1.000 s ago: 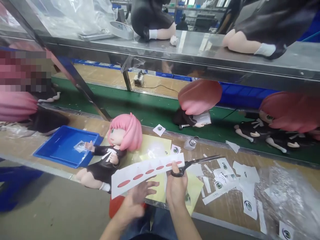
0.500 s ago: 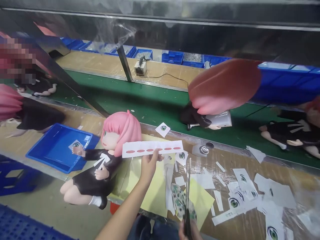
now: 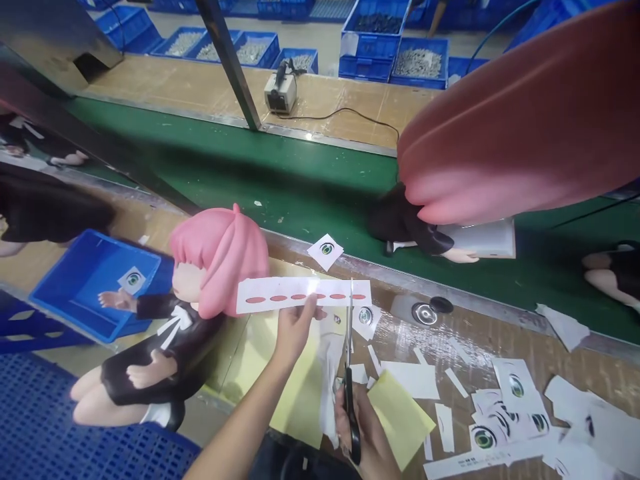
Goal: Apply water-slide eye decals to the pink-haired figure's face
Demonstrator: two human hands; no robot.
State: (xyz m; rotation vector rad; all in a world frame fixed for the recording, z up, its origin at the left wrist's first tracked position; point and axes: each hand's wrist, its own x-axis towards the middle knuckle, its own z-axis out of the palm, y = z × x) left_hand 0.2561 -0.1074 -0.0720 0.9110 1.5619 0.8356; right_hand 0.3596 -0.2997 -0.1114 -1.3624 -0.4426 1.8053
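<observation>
Head view: a left hand [image 3: 295,330] pinches a white strip [image 3: 273,293] of red ovals as scissors [image 3: 351,417] reach its right end over a workbench.
The strip is held above yellow sheets [image 3: 300,387], thumb in front and the other fingers partly hidden, a grip that seems chosen to present the paper flat and steady beside the blades. The right hand [image 3: 373,430] is closed around the black handles, blades pointing away from the wearer; whether they touch the paper cannot be told. Left lies a pink-haired figure [image 3: 197,347]; right, loose eye prints [image 3: 484,438], apparently within easy reach.
</observation>
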